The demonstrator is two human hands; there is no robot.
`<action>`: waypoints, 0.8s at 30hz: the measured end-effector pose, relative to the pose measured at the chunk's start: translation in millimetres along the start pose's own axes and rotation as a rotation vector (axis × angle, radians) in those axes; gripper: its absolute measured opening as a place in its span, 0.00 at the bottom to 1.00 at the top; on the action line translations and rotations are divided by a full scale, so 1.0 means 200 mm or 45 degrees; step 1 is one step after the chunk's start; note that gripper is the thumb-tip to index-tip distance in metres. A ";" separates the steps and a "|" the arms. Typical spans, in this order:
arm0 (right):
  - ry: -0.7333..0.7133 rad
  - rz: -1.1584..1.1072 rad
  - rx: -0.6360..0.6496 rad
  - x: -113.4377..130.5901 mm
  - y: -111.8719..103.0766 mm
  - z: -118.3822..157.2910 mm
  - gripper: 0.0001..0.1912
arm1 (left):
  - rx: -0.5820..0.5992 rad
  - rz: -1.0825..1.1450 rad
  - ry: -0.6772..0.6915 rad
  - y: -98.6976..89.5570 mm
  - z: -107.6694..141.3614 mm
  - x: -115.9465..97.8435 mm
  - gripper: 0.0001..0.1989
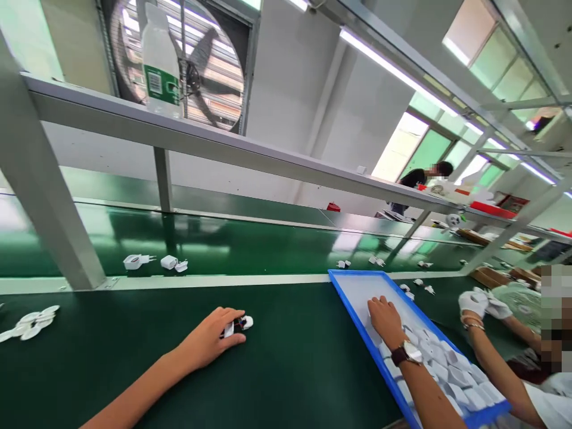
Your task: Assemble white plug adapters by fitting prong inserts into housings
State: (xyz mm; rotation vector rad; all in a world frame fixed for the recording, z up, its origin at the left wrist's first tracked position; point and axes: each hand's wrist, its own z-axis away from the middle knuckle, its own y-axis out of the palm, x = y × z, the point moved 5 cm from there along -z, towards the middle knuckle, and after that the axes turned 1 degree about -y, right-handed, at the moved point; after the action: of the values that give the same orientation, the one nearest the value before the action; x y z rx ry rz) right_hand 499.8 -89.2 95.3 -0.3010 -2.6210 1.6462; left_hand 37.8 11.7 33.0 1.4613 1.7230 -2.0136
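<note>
Head view: left hand (212, 339) over the green mat (290, 369), thumb and fingers closed round a small part (239, 324), white with dark innards and what look like coloured wires. Part sits at the fingertips; white end pokes out on the right, away from the palm. Its long axis runs about left to right, far end tipped slightly up in frame; rest of it is covered by the hand. Right hand (386, 322), watch (411, 353) on the wrist, is over the blue-rimmed tray (364, 289), fingers bent towards the tray's far end; can't tell if it grips anything, fingertips hidden. White shells (458, 375) heap in the tray's near end, right beside and below that hand and wrist. Tray lies right of the part, well apart, bare mat between; its long axis slants from far left to near right. Left hand has the part; right hand is the nearer to the shells. Beyond the mat, plugs (170, 262) rest on the belt (268, 244). A co-worker's gloved hands (473, 302) are past the tray, on the right.
</note>
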 end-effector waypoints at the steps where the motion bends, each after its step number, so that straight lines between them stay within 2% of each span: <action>1: -0.049 -0.023 -0.018 0.01 0.00 -0.02 0.18 | -0.044 0.037 -0.013 -0.03 -0.01 -0.03 0.24; 3: -0.149 -0.074 -0.037 0.09 0.01 -0.06 0.15 | -0.177 0.110 -0.041 -0.11 -0.01 -0.07 0.25; 5: -0.269 -0.201 -0.069 0.29 0.01 -0.09 0.15 | -0.282 0.205 -0.060 -0.16 0.00 -0.09 0.24; 7: -0.426 -0.474 -0.093 0.60 -0.01 -0.09 0.22 | -0.284 0.353 -0.082 -0.17 0.02 -0.11 0.23; 9: -0.602 -0.836 -0.028 0.96 -0.05 -0.06 0.26 | -0.208 0.547 -0.113 -0.12 0.05 -0.13 0.25; 11: -0.794 -1.046 0.084 1.30 -0.08 -0.02 0.28 | -0.111 0.749 -0.140 -0.06 0.07 -0.14 0.28; 13: -0.898 -1.152 0.184 1.52 -0.09 0.01 0.30 | -0.098 0.803 -0.168 -0.04 0.09 -0.12 0.25; 15: -0.902 -1.170 0.260 1.61 -0.06 0.01 0.35 | -0.215 0.579 -0.208 -0.09 0.12 -0.06 0.19; 17: -0.882 -1.112 0.328 1.62 0.01 0.01 0.39 | -0.338 0.219 -0.252 -0.16 0.14 0.01 0.15; 19: -0.886 -1.047 0.378 1.60 0.09 0.02 0.40 | -0.329 -0.030 -0.261 -0.19 0.15 0.06 0.17; 21: -0.859 -1.066 0.393 1.58 0.14 0.03 0.36 | -0.275 -0.172 -0.226 -0.18 0.15 0.09 0.22; 24: -0.578 -1.373 0.371 1.55 0.19 0.04 0.28 | -0.322 -0.340 -0.010 -0.12 0.15 0.07 0.31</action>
State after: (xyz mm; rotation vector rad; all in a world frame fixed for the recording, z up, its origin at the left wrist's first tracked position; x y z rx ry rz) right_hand 200.4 -23.4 34.0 1.3565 -1.9758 1.6527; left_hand -1.7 2.1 37.2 1.1970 2.1748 -1.8213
